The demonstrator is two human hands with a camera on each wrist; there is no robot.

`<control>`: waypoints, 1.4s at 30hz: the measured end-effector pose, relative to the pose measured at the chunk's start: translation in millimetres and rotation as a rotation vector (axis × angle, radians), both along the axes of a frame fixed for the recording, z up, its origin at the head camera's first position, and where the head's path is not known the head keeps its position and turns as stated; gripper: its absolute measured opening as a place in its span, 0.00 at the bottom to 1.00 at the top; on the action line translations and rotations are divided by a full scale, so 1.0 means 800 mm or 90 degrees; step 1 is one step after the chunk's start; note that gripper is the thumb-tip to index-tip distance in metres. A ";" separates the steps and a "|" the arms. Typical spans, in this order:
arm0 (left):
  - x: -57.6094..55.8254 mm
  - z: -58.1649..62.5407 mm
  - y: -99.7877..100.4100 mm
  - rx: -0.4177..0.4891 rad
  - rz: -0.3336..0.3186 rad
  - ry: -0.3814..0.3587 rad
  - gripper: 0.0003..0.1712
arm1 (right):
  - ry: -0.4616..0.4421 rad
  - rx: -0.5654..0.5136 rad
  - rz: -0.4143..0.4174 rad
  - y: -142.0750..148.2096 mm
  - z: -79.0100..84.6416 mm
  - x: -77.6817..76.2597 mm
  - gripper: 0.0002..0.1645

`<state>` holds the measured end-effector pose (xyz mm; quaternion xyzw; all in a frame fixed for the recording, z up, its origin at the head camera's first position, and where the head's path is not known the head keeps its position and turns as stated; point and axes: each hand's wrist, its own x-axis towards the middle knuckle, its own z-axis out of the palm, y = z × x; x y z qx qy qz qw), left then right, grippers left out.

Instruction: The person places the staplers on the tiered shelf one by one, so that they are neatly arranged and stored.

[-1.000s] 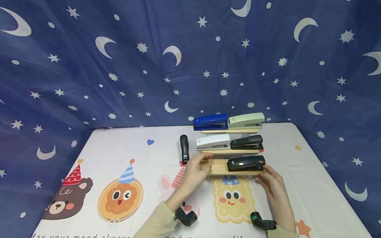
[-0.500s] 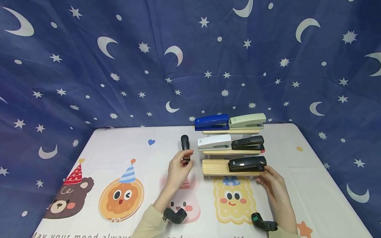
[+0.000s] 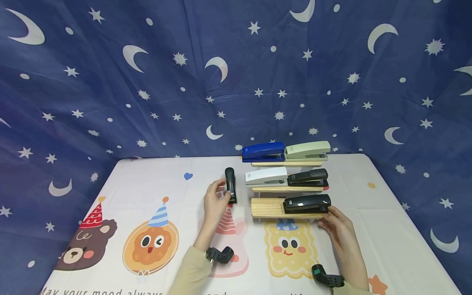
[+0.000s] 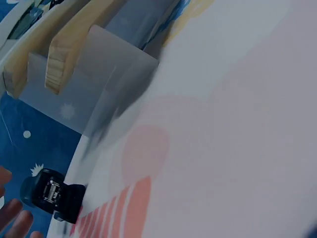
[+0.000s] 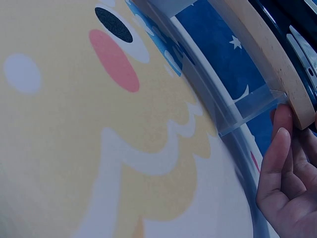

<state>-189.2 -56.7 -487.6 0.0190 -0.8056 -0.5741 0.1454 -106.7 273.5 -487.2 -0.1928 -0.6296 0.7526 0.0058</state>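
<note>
A black stapler (image 3: pixel 230 186) stands on the table, long side pointing away from me, left of a tiered wooden rack (image 3: pixel 267 208) with clear side panels. My left hand (image 3: pixel 214 205) is beside this stapler, thumb and fingers spread. In the left wrist view a gap shows between the fingers (image 4: pixel 19 224) and the stapler (image 4: pixel 54 196). At the rack's right front end, my right hand (image 3: pixel 341 229) holds the end of the lowest board (image 5: pixel 292 99), thumb below it and some fingers hidden behind. A glossy black stapler (image 3: pixel 307 203) lies on that board's right half.
On the middle tier sit a white stapler (image 3: pixel 266 176) and a black one (image 3: pixel 307 177). The top tier carries a blue stapler (image 3: pixel 263 152) and a pale green one (image 3: pixel 307 150). A cartoon-print cloth (image 3: pixel 147 184) covers the table; a blue curtain (image 3: pixel 184 82) hangs behind.
My left hand has left the lowest board's left end and moved left to the lone black stapler, passing over its near end, then to its left side. My right hand stays at the rack.
</note>
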 end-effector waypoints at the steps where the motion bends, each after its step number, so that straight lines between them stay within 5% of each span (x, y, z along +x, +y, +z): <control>1: -0.002 -0.002 0.001 0.006 0.006 -0.006 0.25 | 0.001 0.000 0.000 0.000 0.000 0.000 0.15; 16: -0.017 -0.008 0.015 0.028 0.051 -0.111 0.33 | -0.026 0.017 -0.016 -0.001 0.001 -0.002 0.13; 42: -0.028 -0.008 0.024 -0.018 0.058 -0.095 0.37 | -0.041 0.018 -0.018 -0.001 0.000 -0.004 0.17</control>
